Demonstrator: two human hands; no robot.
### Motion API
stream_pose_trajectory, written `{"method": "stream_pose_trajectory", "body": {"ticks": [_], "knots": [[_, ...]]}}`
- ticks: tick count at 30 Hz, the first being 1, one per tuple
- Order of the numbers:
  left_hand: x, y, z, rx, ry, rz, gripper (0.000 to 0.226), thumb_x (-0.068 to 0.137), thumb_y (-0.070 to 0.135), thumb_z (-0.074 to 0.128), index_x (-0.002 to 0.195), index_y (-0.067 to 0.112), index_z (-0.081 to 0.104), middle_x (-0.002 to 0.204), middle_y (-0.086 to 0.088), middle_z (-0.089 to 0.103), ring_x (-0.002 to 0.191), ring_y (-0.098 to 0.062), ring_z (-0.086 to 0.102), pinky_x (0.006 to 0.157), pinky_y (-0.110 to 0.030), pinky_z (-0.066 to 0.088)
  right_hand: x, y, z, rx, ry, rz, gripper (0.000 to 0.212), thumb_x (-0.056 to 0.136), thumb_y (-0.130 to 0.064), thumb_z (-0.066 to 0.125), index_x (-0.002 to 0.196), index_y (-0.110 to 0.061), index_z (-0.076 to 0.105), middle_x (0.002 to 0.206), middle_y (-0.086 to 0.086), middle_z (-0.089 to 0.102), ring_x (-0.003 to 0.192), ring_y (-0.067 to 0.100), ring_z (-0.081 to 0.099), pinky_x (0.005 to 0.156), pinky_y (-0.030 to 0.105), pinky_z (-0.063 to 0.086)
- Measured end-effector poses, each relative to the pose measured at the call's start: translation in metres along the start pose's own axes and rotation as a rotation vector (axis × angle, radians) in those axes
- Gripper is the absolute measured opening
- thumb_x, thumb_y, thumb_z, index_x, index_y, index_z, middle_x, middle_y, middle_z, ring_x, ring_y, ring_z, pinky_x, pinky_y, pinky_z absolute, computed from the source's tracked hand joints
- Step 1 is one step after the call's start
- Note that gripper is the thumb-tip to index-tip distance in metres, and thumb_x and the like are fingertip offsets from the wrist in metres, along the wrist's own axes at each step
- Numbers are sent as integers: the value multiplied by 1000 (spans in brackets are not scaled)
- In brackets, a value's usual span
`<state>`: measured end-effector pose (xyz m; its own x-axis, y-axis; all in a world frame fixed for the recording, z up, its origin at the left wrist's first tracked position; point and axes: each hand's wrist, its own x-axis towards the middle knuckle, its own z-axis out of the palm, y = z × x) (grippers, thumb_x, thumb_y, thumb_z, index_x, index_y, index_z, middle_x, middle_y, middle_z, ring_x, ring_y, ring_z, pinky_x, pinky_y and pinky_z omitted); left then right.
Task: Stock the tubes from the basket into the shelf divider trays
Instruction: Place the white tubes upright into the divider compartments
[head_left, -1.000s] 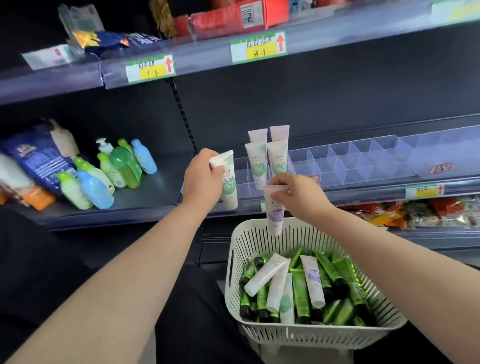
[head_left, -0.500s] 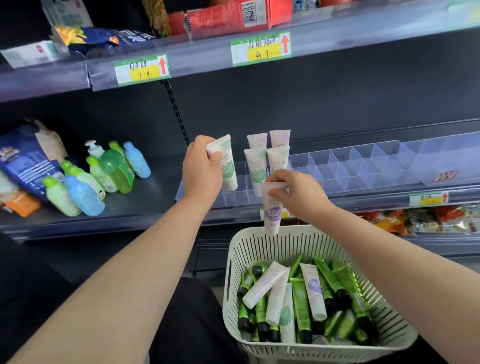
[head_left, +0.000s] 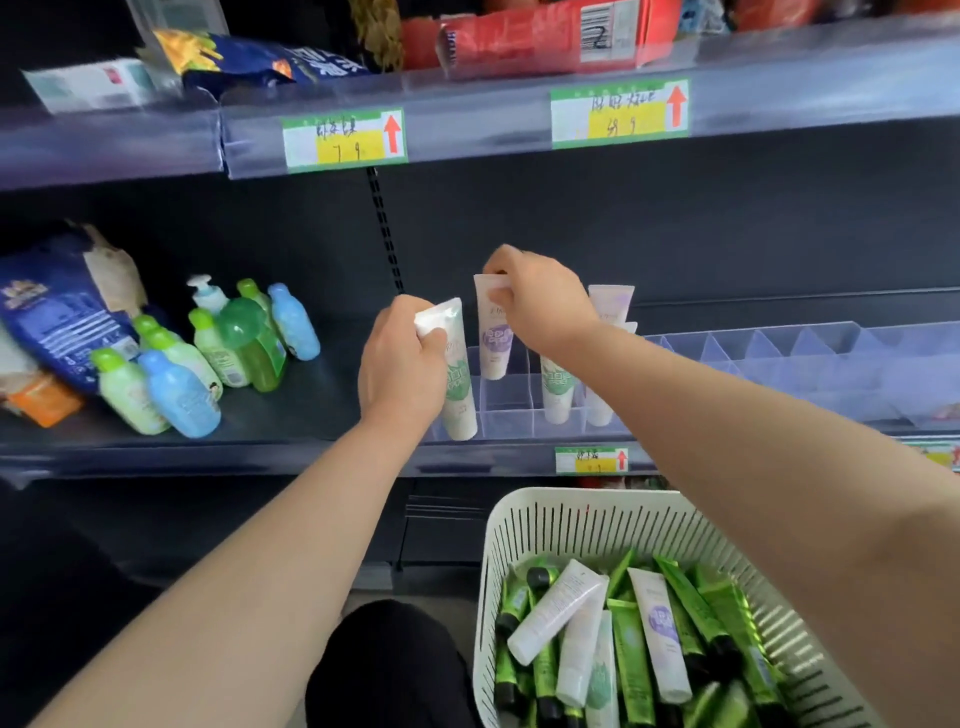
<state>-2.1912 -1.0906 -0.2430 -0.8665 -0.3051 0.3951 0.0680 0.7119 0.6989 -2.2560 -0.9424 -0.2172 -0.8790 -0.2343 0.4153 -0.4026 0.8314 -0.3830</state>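
My left hand (head_left: 402, 364) grips a white tube with a green label (head_left: 457, 384), its lower end down in the front left cell of the clear divider tray (head_left: 509, 410). My right hand (head_left: 540, 301) pinches the top of a white tube with a purple label (head_left: 493, 338) and holds it over a cell further back. Other white tubes (head_left: 558, 389) stand upright in nearby cells, partly hidden by my right forearm. The white slotted basket (head_left: 587, 519) at the lower right holds several green and white tubes (head_left: 623, 644).
The divider tray's bare cells (head_left: 789, 358) run to the right along the shelf. Green and blue bottles (head_left: 208, 358) and a blue bag (head_left: 52, 306) sit at the shelf's left. The upper shelf edge carries price tags (head_left: 343, 140). A small price tag (head_left: 592, 460) marks the front rail.
My right hand has lifted the purple-label tube from above the basket up to the tray. My left hand has lowered the green-label tube into the front cell.
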Motion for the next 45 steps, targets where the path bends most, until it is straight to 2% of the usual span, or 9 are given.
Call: {"method": "stream_pose_trajectory", "body": {"ticks": [6, 12, 16, 20, 25, 29, 33, 41, 45], "knots": [[17, -2, 9, -129, -31, -31, 14, 91, 14, 49, 100, 24, 54, 101, 2, 58, 88, -18, 56, 65, -34, 46, 34, 15, 20, -70, -81, 92, 22, 94, -13, 49, 114, -15, 57, 111, 9, 56, 99, 33, 56, 80, 40, 46], [28, -11, 24, -177, -59, -28, 13, 91, 12, 49, 99, 21, 54, 99, 0, 59, 87, -18, 56, 60, -28, 40, 47, 32, 36, -140, -158, 117, 24, 93, -15, 51, 115, -22, 59, 111, 8, 62, 97, 30, 59, 71, 33, 44], [33, -12, 31, -209, -51, -34, 13, 90, 11, 50, 100, 19, 55, 99, -1, 59, 88, -18, 56, 62, -28, 42, 48, 35, 45, -158, -194, 89, 28, 92, -12, 49, 113, -26, 62, 110, 5, 66, 92, 28, 62, 78, 39, 55], [40, -7, 36, -200, -45, -27, 14, 90, 10, 50, 100, 18, 55, 100, -1, 60, 89, -18, 56, 62, -28, 43, 48, 35, 43, -135, -183, 47, 31, 91, -15, 51, 117, -28, 61, 115, 0, 66, 96, 25, 62, 80, 38, 55], [41, -2, 50, -99, -117, -2, 15, 92, 12, 50, 103, 20, 56, 103, -1, 59, 93, -20, 56, 71, -37, 50, 32, 43, 22, -167, -66, -20, 35, 93, -16, 48, 126, -24, 56, 122, 3, 58, 113, 26, 52, 82, 36, 44], [36, -3, 65, -27, -195, -11, 15, 93, 13, 50, 103, 22, 57, 102, 0, 60, 89, -21, 58, 59, -29, 41, 2, 47, 5, -252, 1, -111, 33, 94, -18, 49, 127, -22, 56, 127, 4, 55, 116, 29, 46, 90, 42, 39], [30, -6, 77, 29, -253, -30, 23, 92, 8, 47, 107, 23, 57, 107, -5, 61, 93, -26, 58, 69, -34, 47, -29, 53, 3, -308, 9, -211, 33, 92, -14, 53, 124, -19, 59, 133, 5, 53, 119, 31, 45, 92, 43, 39], [25, 3, 69, 35, -199, -8, 37, 88, -1, 48, 113, 25, 59, 118, 4, 58, 105, -17, 55, 77, -30, 47, -60, 59, 6, -335, -13, -239, 38, 86, -12, 65, 122, -20, 61, 132, 7, 55, 122, 30, 47, 93, 46, 42], [16, 11, 56, 62, -129, 39, 35, 90, 0, 49, 113, 25, 59, 120, 5, 55, 110, -16, 53, 80, -31, 46, -73, 58, 5, -344, -11, -248, 40, 83, -11, 68, 121, -21, 62, 132, 6, 56, 122, 30, 47, 94, 47, 43]]}}
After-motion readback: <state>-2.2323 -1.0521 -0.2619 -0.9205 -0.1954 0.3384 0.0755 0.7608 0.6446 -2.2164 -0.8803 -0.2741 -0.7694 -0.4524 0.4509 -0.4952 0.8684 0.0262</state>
